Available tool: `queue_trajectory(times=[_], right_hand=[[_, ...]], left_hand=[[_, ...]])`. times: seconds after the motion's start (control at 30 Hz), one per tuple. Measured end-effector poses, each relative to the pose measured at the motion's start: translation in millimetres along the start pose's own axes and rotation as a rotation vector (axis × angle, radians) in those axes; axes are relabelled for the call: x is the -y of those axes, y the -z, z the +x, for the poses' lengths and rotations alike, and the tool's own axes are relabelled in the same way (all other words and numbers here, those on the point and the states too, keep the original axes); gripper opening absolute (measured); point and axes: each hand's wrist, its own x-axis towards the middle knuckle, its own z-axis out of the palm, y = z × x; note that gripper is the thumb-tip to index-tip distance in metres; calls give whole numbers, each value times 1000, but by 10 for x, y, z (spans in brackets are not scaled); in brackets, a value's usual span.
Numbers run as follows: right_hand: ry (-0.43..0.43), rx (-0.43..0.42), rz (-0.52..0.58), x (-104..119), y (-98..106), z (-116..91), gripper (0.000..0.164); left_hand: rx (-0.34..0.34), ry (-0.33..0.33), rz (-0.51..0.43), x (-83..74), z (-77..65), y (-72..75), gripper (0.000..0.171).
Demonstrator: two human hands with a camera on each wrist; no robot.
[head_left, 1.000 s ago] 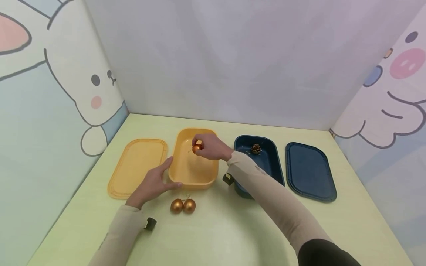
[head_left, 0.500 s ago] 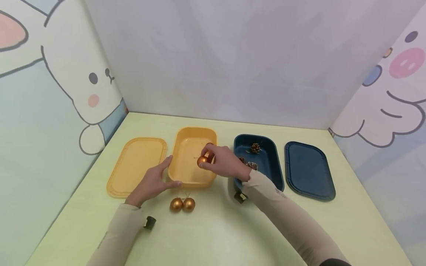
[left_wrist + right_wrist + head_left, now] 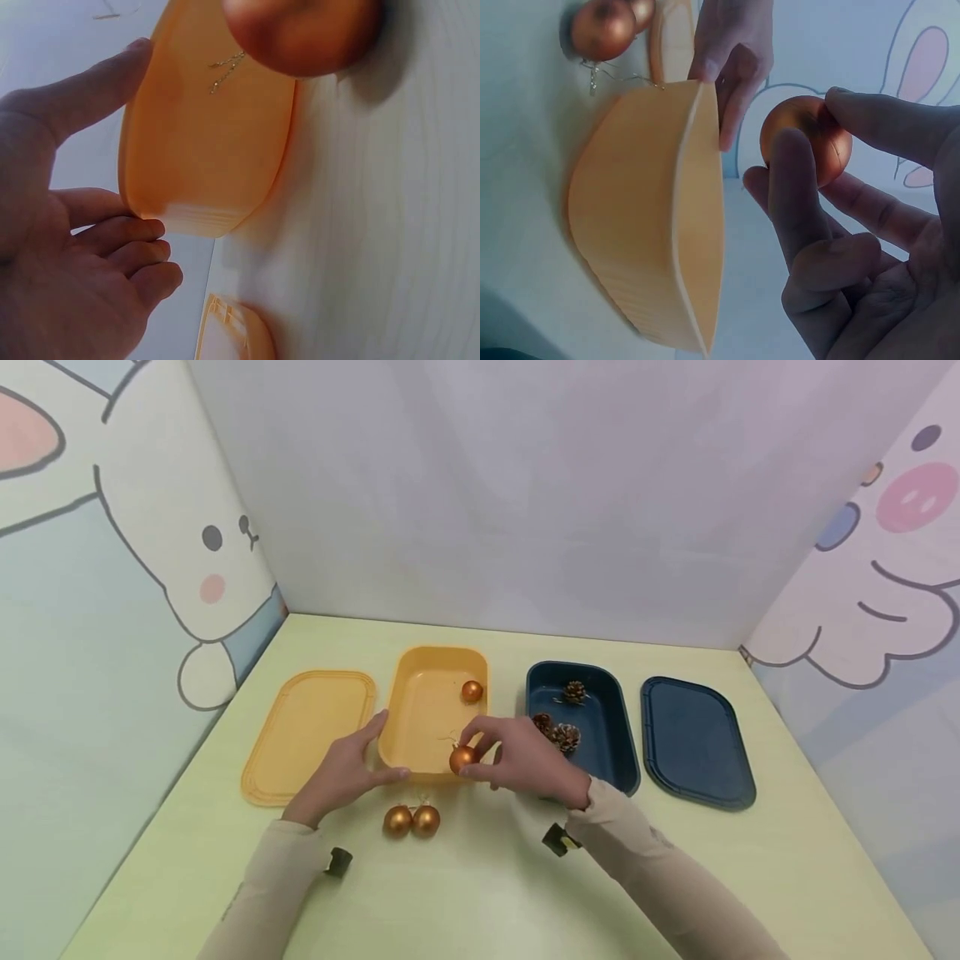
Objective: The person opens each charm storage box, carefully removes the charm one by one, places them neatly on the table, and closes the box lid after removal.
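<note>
A copper bauble (image 3: 462,759) is pinched between the thumb and fingers of my right hand (image 3: 517,757). It is raised over the front right part of the yellow box (image 3: 420,727); the right wrist view shows this bauble (image 3: 831,146) above the rim. Another bauble (image 3: 472,691) lies inside, near the right wall. My left hand (image 3: 345,774) touches the box's front left corner, thumb and forefinger spread along the rim; its other fingers (image 3: 142,255) bend loosely. Two golden baubles (image 3: 412,821) with strings lie side by side in front of the box.
A yellow lid (image 3: 311,735) lies flat on the left. On the right stands a dark blue box (image 3: 607,743) holding several pine cones (image 3: 566,737), with its dark blue lid (image 3: 697,743) beyond it. A pale wall (image 3: 510,510) closes the back of the table.
My right hand has drawn back toward the front and slightly right with the bauble, uncovering the one inside the yellow box and the cones in the blue box. My left hand stays in place.
</note>
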Motion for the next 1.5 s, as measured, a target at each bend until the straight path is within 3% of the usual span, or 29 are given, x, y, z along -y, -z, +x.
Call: queue_trajectory(times=[0.27,0.57,0.87,1.5], right_hand=[[29,-4,-33,-65,-136,-151,20],[7,8,-69,-168,-357,-227,21],[21,-19,-168,-313,-566,-197,16],[-3,-39,-215,-398,-809,-115,15]], left_hand=[[-4,-17,18,2,1,8,106],[2,-21,22,-19,0,21,105],[0,-20,24,-22,18,37,106],[3,-9,19,0,-6,18,110]])
